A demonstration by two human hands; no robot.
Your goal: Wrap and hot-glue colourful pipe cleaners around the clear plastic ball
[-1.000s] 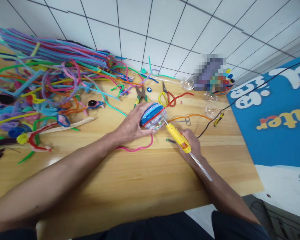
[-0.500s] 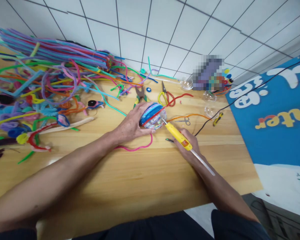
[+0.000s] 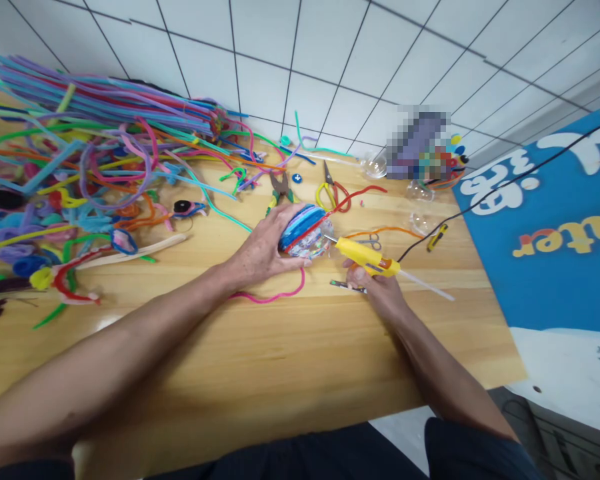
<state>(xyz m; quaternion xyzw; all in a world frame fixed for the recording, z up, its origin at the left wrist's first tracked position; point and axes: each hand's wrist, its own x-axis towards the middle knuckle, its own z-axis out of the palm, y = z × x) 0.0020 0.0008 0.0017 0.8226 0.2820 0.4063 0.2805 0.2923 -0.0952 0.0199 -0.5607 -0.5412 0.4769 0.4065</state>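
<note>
The two hands are held apart, each closed on something. A ball point(image 3: 304, 225) striped with blue, purple and red fuzzy strips is gripped from its left side by the left hand point(image 3: 260, 250), above the middle of the wooden desk point(image 3: 260, 373). A yellow glue gun point(image 3: 363, 255) is clasped at its handle by the right hand point(image 3: 380, 287), and its metal nozzle is pointed at the ball's clear, speckled side; whether contact is made cannot be told. A translucent glue stick point(image 3: 427, 285) is seated in the gun's rear end. From the ball's upper edge a red pipe cleaner point(image 3: 357, 195) is extended to the right. Just below the ball, a pink pipe cleaner point(image 3: 275, 298) is seen. Beyond it, pliers point(image 3: 281, 190), a blue button point(image 3: 297, 178) and scissors point(image 3: 341, 197) with yellow and red handles are laid out. Farther right, a yellow utility knife point(image 3: 437, 238) is placed near clear plastic domes point(image 3: 421, 192). The desk's far left is covered by a heap of colored pipe cleaners point(image 3: 110, 103), backed by a tiled wall point(image 3: 265, 60).
</note>
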